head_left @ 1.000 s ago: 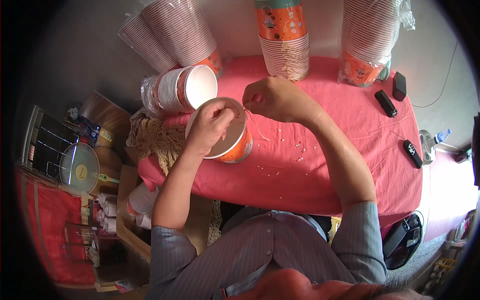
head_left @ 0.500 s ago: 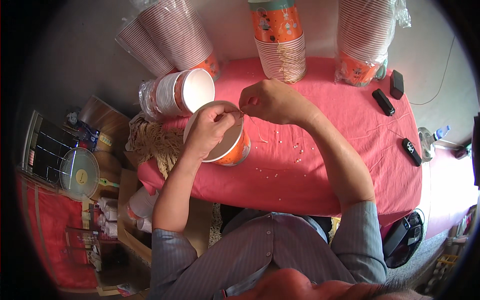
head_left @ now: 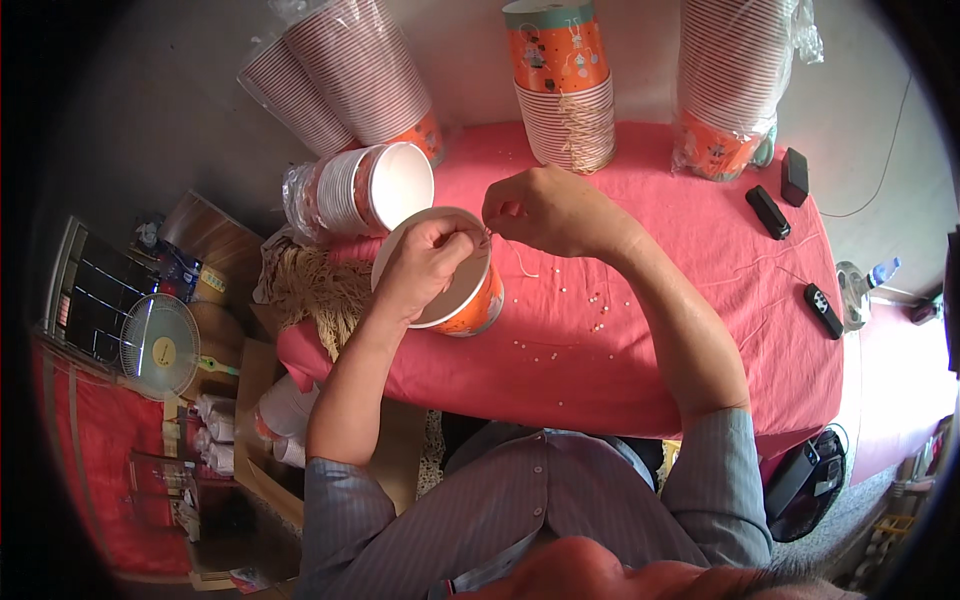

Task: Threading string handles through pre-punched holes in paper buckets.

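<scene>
An orange paper bucket (head_left: 478,314) with a white inside stands on the red-covered table. Across its opening reaches my left hand (head_left: 425,265), thumb and fingers pinched at the bucket's right rim. My right hand (head_left: 560,212) is just right of that rim, its fingertips pinched close to those of the left. A thin beige cord (head_left: 521,263) runs between the fingertips, and its loose tail hangs down over the table. The exact spot where the cord meets the rim is too small to make out.
Left of the bucket lies a bundle of beige cords (head_left: 325,290). Behind it a wrapped bucket stack (head_left: 340,192) lies on its side. Taller stacks (head_left: 565,120) stand along the wall. Small pale beads (head_left: 597,310) are scattered over the red cloth (head_left: 660,250). Black devices (head_left: 768,212) sit at right.
The whole view has shifted slightly. Both hands stay at the bucket's rim, with the fingertips still close together on the cord.
</scene>
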`<state>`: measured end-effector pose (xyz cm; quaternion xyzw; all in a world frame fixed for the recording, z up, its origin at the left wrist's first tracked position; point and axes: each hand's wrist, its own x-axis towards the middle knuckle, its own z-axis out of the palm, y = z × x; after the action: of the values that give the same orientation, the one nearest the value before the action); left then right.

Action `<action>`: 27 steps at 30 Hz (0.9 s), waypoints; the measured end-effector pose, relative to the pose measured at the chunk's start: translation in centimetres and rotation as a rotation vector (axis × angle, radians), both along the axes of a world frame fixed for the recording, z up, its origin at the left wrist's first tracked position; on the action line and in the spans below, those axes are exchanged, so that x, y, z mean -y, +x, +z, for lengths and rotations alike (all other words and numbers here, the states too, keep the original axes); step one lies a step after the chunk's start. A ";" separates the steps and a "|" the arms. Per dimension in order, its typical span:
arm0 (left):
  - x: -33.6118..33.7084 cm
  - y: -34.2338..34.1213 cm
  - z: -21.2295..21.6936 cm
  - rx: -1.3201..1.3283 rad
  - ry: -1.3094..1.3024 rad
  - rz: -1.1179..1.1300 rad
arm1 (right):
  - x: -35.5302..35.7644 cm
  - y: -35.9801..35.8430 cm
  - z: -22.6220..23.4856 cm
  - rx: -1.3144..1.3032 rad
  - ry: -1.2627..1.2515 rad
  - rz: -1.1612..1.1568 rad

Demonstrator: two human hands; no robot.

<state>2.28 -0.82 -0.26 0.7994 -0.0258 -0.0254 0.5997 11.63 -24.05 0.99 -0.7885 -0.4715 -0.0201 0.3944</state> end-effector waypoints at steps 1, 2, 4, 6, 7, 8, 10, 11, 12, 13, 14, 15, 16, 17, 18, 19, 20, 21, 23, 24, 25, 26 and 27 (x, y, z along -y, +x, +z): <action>0.1 0.0 0.0 0.001 -0.001 0.000 | 0.0 0.0 0.0 -0.008 0.009 -0.003; 0.6 -0.2 0.2 0.020 -0.012 -0.002 | 0.0 -0.1 0.1 -0.007 0.009 -0.003; 0.9 -0.4 0.5 0.039 -0.023 -0.005 | 0.0 -0.1 0.2 -0.014 -0.015 0.001; 0.8 -0.4 0.7 0.031 0.006 -0.026 | -0.1 -0.2 0.2 -0.009 -0.015 0.008; 0.8 -0.5 0.7 0.031 0.006 -0.027 | -0.1 -0.1 0.2 -0.004 -0.014 0.015; 0.8 -0.4 0.7 0.047 0.008 -0.031 | -0.1 -0.1 0.2 -0.004 -0.015 0.012; 0.8 -0.3 0.5 0.062 0.009 -0.039 | 0.0 0.0 0.1 -0.003 -0.030 0.014; 0.7 -0.2 0.3 0.079 0.010 -0.035 | -0.1 0.0 0.1 -0.003 -0.030 0.013; 0.6 -0.2 0.1 0.097 0.011 -0.031 | -0.2 0.0 0.0 -0.014 -0.016 0.021; 0.4 -0.2 0.0 0.097 0.012 -0.033 | -0.3 0.0 -0.1 -0.024 -0.003 0.029; 0.1 -0.2 0.0 0.054 0.005 -0.015 | -0.4 0.1 -0.2 -0.024 -0.003 0.027; 0.0 -0.1 -0.1 0.012 -0.003 0.003 | -0.5 0.2 -0.4 -0.035 0.014 0.022; 0.1 -0.1 -0.2 0.013 -0.003 0.001 | -0.5 0.2 -0.5 -0.045 0.030 0.017; 0.2 -0.1 -0.4 0.032 -0.053 0.016 | -0.5 0.2 -0.3 -0.044 0.030 0.017; 0.2 -0.1 -0.5 0.051 -0.104 0.031 | -0.4 0.2 -0.1 -0.059 0.013 -0.009; 0.1 -0.1 -0.5 0.052 -0.105 0.032 | -0.2 0.2 0.0 -0.074 -0.004 -0.034; 0.0 -0.1 -0.6 0.040 -0.115 0.031 | -0.1 0.2 0.2 -0.073 -0.005 -0.033; -0.1 -0.1 -0.7 0.027 -0.126 0.030 | 0.2 0.1 0.3 -0.064 0.016 -0.019; -0.1 0.0 -0.8 0.035 -0.138 0.030 | 0.2 0.1 0.3 -0.056 0.036 -0.003; -0.1 0.0 -0.9 0.042 -0.149 0.029 | 0.1 0.1 0.2 -0.064 0.011 0.007; -0.2 0.0 -0.9 0.041 -0.149 0.030 | 0.0 0.1 0.2 -0.073 -0.013 0.017; -0.2 0.1 -1.0 0.047 -0.159 0.032 | -0.1 0.0 0.2 -0.073 -0.013 0.017; -0.3 0.1 -1.0 0.052 -0.170 0.035 | -0.2 -0.1 0.4 -0.070 -0.022 0.013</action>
<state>2.39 -0.54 -1.28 0.7464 -0.0297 0.0080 0.6647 11.49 -23.89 1.34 -0.7899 -0.4627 0.0151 0.4022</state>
